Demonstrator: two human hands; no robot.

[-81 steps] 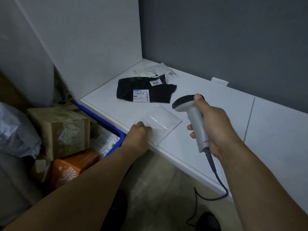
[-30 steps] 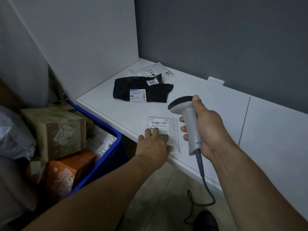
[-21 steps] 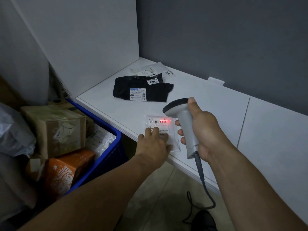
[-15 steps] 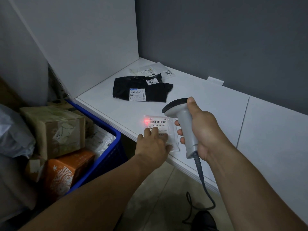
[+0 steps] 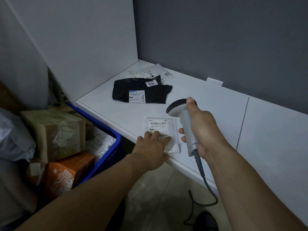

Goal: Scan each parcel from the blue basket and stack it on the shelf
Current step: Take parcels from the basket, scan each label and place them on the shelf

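A small clear plastic parcel [image 5: 162,129] with a barcode label facing up lies flat near the front edge of the white shelf [image 5: 216,104]. My left hand [image 5: 152,147] rests on its near end with flat fingers. My right hand [image 5: 202,129] grips a grey corded scanner [image 5: 183,120], its head just right of and above the parcel. A black bag parcel [image 5: 141,90] with white labels lies further back, partly over a clear parcel [image 5: 153,72] in the corner. The blue basket [image 5: 106,152] stands at lower left.
The basket holds a brown carton [image 5: 55,130], an orange box [image 5: 70,172] and clear bags [image 5: 101,142]. A grey bag [image 5: 11,135] lies at far left. White side panel and grey back wall enclose the shelf. The scanner cable [image 5: 203,185] hangs to the floor.
The parcel was turned label-up and pinned flat by my left hand. The scanner moved in over it and its red light swept the label; no red light shows now.
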